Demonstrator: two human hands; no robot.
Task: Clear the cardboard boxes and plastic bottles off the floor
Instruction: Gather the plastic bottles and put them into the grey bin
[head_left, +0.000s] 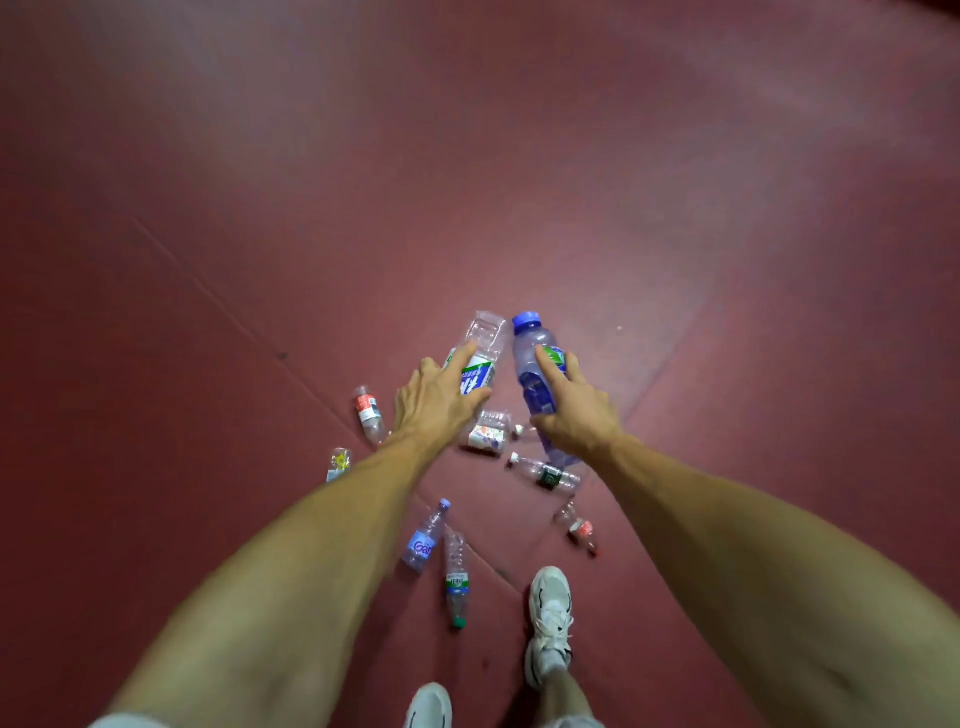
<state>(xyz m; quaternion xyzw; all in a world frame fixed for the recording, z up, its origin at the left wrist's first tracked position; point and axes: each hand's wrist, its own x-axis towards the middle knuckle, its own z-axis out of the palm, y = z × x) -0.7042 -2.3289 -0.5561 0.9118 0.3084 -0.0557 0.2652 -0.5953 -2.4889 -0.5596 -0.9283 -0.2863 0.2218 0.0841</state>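
Head view shows me both arms stretched out over the red floor, with a bottle in each hand. The left hand is wrapped round a clear bottle with a white, green and blue label. The right hand grasps a blue bottle by its middle, forefinger laid along it and blue cap pointing away from me. Both look to be held up off the ground, though I can't be sure from this angle. My main worry is the grip: these look like thin, empty, smooth plastic, so a squeeze could buckle one and let it squirt out, and their far ends sit close enough to knock together. My next worry is footing. A green-labelled bottle lies just beside the forward shoe, and a round bottle underfoot would roll. With both hands full I judge I can't take another without risking a drop, and I see no bin or bag to aim for. Plenty remains scattered on the ground below my arms: a purple-labelled bottle, a red-labelled bottle, a crushed bottle, a dark-labelled bottle, a small bottle with a red band, and a stubby one partly hidden by my left forearm. All are clear or tinted, lying on their sides, and some are dented. No cardboard boxes are in sight.
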